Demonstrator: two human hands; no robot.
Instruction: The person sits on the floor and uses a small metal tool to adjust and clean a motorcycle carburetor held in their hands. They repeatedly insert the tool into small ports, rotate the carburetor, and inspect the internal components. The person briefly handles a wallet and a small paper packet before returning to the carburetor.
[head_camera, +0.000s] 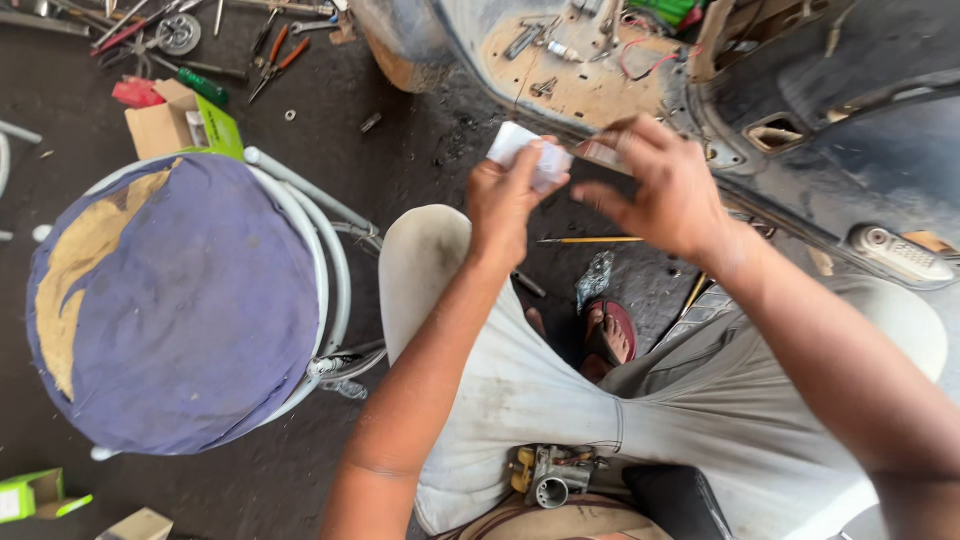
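My left hand (505, 195) is raised over my knee and pinches a small white packet (528, 155) between thumb and fingers. My right hand (660, 185) hovers beside it, fingers spread, fingertips close to the packet's right end, apparently pinching a small pale piece there. A metal carburettor-like part (552, 475) rests in my lap against my grey trousers. My foot in a red sandal (612, 330) shows on the dark floor below the hands.
A round stool with a torn blue cover (170, 300) stands to the left. A scooter body panel (800, 110) fills the upper right. Pliers, wrenches and small boxes (185, 125) lie scattered on the floor at top left. A yellow pencil-like rod (590, 240) lies near my foot.
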